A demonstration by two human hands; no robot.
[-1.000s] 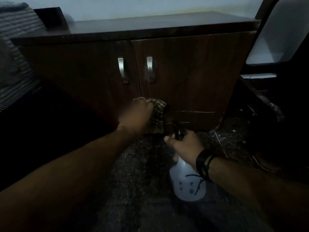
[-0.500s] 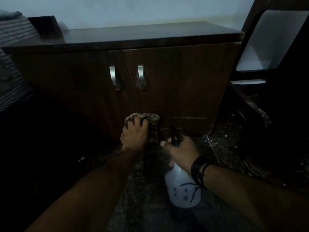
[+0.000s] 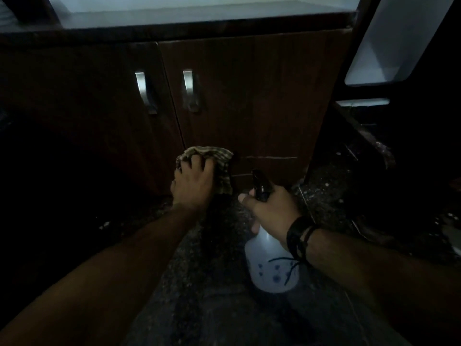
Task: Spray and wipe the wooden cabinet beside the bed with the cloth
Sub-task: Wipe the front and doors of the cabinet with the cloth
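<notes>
No legible text, label or number anywhere in the dim scene.

Cabinet [image 3: 249, 96] stands ahead, two doors side by side, one handle [image 3: 143, 92] left of the centre seam, the other handle [image 3: 189, 89] right of it. Left hand [image 3: 193, 186] presses the cloth [image 3: 219, 161] low against the right door near the seam. Right hand [image 3: 270, 208], nearer and to the right, holds the spray bottle [image 3: 269, 265] above the floor [image 3: 212, 295].
</notes>
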